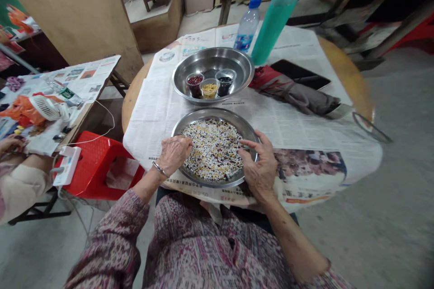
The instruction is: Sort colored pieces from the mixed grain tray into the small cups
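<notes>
A shallow steel plate (249, 132) near the table's front edge holds a spread of mixed white, yellow, red and black beans (213, 149). My left hand (173, 153) rests on the plate's left rim, fingers curled down into the beans; whether it pinches any is hidden. My right hand (259, 162) sits on the right rim, thumb and forefinger apart over the beans. Behind it a steel bowl (237, 64) holds three small cups: red beans (195, 81), yellow beans (209, 88) and black beans (224, 81).
Newspaper (298, 126) covers the round wooden table. At the back stand a water bottle (247, 25) and a tall green flask (276, 13); a folded umbrella (294, 92) and dark tablet (301, 74) lie right. A red stool (96, 162) and another person's arm (16, 185) are left.
</notes>
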Action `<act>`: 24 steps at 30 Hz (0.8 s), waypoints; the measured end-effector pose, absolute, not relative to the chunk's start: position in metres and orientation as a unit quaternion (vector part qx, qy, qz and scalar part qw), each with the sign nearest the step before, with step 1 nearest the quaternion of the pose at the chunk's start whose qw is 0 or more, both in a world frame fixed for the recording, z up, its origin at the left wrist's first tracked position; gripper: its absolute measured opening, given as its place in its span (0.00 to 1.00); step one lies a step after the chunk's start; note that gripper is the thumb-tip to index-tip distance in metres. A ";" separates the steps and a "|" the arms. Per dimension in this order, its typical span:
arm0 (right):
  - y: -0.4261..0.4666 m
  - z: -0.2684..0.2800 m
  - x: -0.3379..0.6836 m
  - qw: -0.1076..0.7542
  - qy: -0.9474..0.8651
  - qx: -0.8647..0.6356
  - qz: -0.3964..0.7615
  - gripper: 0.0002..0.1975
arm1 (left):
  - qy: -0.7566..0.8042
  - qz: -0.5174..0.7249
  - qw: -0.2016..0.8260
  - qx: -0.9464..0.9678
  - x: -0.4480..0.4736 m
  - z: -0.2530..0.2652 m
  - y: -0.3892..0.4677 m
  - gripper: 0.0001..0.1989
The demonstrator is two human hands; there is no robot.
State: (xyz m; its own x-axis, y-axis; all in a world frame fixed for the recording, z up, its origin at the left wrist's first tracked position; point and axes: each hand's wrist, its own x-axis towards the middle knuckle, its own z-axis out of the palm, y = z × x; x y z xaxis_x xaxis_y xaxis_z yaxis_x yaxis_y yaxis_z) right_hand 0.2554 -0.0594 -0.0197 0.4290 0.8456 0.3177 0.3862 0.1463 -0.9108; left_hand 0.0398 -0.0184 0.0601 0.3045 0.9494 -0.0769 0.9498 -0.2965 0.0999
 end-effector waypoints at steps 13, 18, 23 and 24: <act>-0.059 -0.020 0.255 0.578 -0.497 -0.618 0.192 0.09 | 0.531 0.405 0.610 0.427 0.032 0.080 -0.003 0.04; -0.059 -0.019 0.255 0.579 -0.497 -0.615 0.197 0.09 | 0.598 0.313 0.382 0.631 0.034 0.075 0.002 0.08; -0.059 -0.018 0.255 0.581 -0.492 -0.615 0.202 0.09 | 0.603 0.095 0.061 0.790 0.040 0.060 0.004 0.11; -0.059 -0.018 0.255 0.581 -0.491 -0.616 0.203 0.09 | 0.598 0.062 0.046 0.798 0.040 0.058 0.005 0.12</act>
State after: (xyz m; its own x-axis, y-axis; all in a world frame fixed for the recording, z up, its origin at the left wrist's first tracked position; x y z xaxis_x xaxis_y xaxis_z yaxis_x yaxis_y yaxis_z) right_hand 0.2547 -0.0592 -0.0184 0.4351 0.8412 0.3211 0.3691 0.1586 -0.9157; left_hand 0.0405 0.0051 0.0582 0.2779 0.9596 0.0435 0.9481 -0.2813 0.1483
